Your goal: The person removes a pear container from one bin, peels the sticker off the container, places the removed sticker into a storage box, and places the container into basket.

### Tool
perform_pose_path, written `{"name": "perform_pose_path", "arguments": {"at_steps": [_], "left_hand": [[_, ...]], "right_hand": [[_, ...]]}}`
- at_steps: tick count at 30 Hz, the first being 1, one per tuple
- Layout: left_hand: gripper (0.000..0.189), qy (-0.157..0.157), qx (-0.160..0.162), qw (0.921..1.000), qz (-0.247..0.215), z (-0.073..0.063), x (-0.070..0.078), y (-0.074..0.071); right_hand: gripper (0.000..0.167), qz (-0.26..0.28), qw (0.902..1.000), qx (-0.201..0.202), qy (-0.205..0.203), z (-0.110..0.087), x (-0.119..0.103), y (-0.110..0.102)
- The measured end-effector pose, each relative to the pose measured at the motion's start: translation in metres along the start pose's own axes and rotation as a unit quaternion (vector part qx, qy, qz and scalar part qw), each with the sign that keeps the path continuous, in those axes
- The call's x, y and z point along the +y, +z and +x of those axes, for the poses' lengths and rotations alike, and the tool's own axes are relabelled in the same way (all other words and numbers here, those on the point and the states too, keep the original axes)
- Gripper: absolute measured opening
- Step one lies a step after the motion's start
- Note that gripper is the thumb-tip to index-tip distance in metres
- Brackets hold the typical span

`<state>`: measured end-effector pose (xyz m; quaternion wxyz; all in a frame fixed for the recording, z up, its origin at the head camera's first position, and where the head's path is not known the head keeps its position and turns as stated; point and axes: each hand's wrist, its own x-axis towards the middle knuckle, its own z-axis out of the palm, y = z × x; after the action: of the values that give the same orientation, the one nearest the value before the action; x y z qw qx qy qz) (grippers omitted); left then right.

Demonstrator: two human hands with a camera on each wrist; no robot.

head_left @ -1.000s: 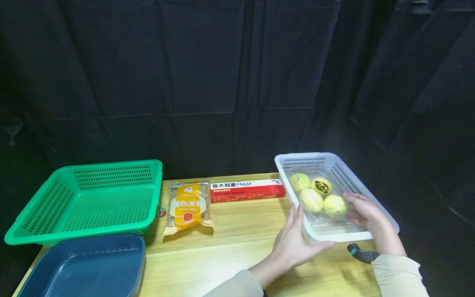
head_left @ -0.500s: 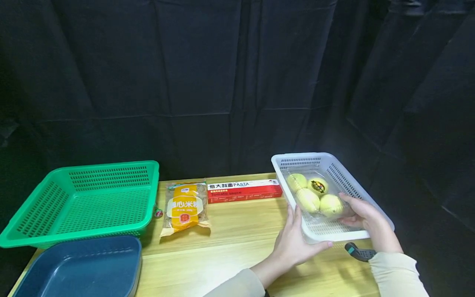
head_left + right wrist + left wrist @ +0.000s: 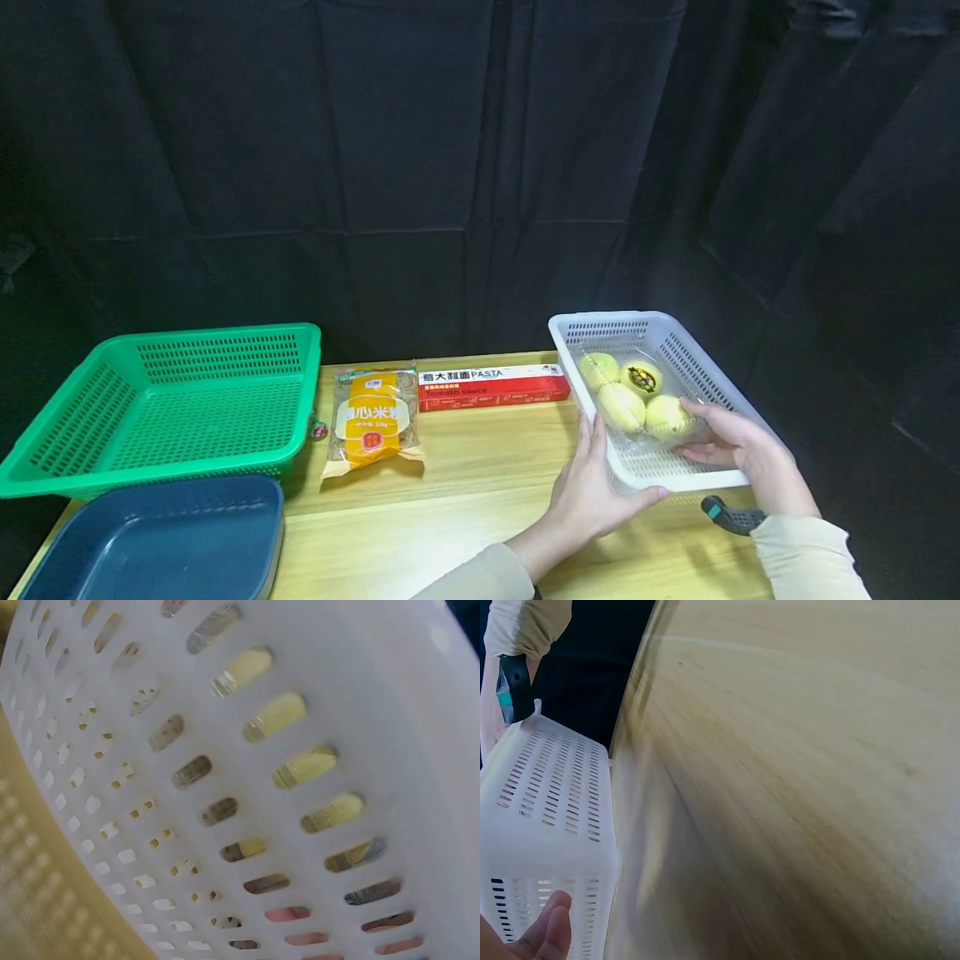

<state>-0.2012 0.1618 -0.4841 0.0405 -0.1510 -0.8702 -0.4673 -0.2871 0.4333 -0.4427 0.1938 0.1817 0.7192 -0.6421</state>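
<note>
A white perforated basket [image 3: 660, 483] stands at the table's right side. In it lies a clear plastic pack of yellow-green round fruit [image 3: 622, 407], one bearing a dark label. My left hand [image 3: 588, 492] rests against the basket's near left corner, fingers straight along the side wall and thumb along the front rim. In the left wrist view, the left fingertips [image 3: 555, 922] show beside the slotted wall. My right hand [image 3: 738, 442] reaches inside over the right rim and grips the pack's right end between thumb and fingers. Through the basket slots, the right wrist view shows yellow fruit [image 3: 307, 766].
A red and white pasta box [image 3: 491, 387] and an orange-labelled bag of rice noodles [image 3: 372, 425] lie at the table's back. On the left stand a green perforated basket [image 3: 300, 446] and, nearer, a dark blue tray [image 3: 276, 533]. A black curtain [image 3: 405, 167] hangs behind.
The head view has shifted slightly. My right thumb and fingers have moved a little left on the pack's end. The left hand stays at the basket's corner.
</note>
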Motion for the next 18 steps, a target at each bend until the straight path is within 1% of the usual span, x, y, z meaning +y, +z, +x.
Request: {"name": "perform_pose_path", "arguments": {"at_steps": [1,4,8,12,15,18], "left_hand": [[0.126,-0.003,-0.001,1.0000,-0.001,-0.0002,0.0002,0.0003],[0.122,-0.010,0.002,0.9999,-0.003,0.0001,0.0007,0.0010],[0.117,-0.010,0.006,0.9999,-0.002,0.0010,0.0011,0.0017],[0.113,-0.017,0.004,0.9998,0.000,0.0025,0.0000,0.0026],[0.115,-0.018,0.004,0.9998,-0.003,0.0034,-0.0010,0.0036],[0.121,-0.009,0.009,0.9999,-0.003,0.0044,-0.0030,0.0040]], "right_hand": [[0.090,0.001,1.0000,0.003,-0.001,0.0002,0.0009,0.0002],[0.088,-0.003,1.0000,0.004,-0.009,0.0011,0.0018,-0.0003],[0.081,0.001,0.9999,0.003,-0.015,0.0013,0.0024,-0.0018],[0.075,0.019,0.9997,0.001,-0.014,0.0016,0.0023,-0.0022],[0.072,0.030,0.9995,0.000,-0.015,0.0008,0.0023,-0.0029],[0.070,0.031,0.9993,0.002,-0.019,0.0007,0.0027,-0.0040]]}}
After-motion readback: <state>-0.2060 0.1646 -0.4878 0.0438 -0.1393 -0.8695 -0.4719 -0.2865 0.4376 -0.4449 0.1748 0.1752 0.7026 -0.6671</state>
